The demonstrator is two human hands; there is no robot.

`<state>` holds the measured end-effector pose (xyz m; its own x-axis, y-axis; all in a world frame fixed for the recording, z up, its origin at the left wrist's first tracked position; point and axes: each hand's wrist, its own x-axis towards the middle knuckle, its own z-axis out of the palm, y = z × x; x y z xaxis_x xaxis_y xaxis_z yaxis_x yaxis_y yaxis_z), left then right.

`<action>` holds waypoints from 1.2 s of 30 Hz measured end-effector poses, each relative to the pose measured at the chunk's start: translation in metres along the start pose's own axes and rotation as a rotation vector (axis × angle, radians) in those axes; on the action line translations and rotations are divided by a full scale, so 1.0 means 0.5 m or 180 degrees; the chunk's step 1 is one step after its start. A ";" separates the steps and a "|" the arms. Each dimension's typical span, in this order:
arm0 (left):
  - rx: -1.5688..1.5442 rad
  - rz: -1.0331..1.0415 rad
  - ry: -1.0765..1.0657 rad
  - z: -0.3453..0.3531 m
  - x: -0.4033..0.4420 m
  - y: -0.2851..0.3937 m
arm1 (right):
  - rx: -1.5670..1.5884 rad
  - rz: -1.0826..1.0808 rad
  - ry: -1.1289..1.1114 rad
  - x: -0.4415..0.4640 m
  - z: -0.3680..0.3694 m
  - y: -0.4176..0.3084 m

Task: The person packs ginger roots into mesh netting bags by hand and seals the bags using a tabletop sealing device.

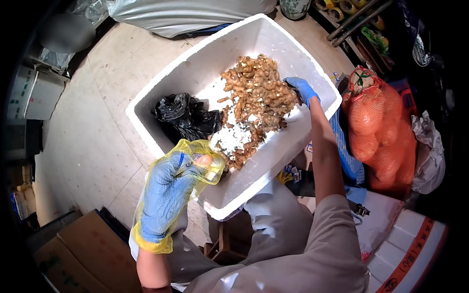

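Note:
A white foam box (pixel 183 53) lies in front of me, holding a heap of knobbly ginger roots (pixel 254 88). My left hand (pixel 183 168), in a blue glove, is inside a yellow mesh bag (pixel 156 205) that runs down over the wrist. Its fingers look bent, closed on the netting over the box's near left edge; an orange-tan tip shows through the mesh. At the right side of the heap, my right hand (pixel 304 90) wears a blue glove. Its fingers curl at ginger there, partly hidden in shadow. A crumpled black plastic bag (pixel 185 115) lies in the box's left end.
Red net sacks (pixel 386 132) of round produce stand close on the right. A cardboard box (pixel 85 254) sits at lower left, and a white box with red tape (pixel 405 249) at lower right. A silvery-white covered bundle (pixel 190 14) lies beyond the foam box.

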<state>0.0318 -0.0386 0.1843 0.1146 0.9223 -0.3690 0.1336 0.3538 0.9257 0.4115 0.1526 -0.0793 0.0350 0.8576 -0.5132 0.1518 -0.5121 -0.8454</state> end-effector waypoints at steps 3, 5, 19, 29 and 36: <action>0.0090 0.0023 -0.0016 -0.005 0.001 -0.013 | -0.1233 0.0113 -0.0090 0.007 0.001 0.022; 0.0047 0.0067 -0.0005 -0.004 0.003 -0.009 | -0.2690 -0.0446 0.0230 0.015 0.017 0.026; -0.0465 0.0134 0.0076 -0.016 0.011 0.003 | -0.1674 -0.0152 -0.0405 -0.036 0.055 -0.024; -0.0410 0.0302 -0.0167 -0.023 0.028 -0.006 | 0.1847 -0.0763 -0.2387 -0.121 0.155 -0.169; -0.0570 0.1342 0.0793 -0.030 0.068 -0.054 | 0.2273 -0.1768 -0.0089 -0.402 0.310 -0.344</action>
<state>0.0172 -0.0145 0.1482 -0.1184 0.9917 0.0496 -0.0466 -0.0554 0.9974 0.2252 0.0607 0.1461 0.1140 0.9935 0.0006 -0.5098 0.0591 -0.8583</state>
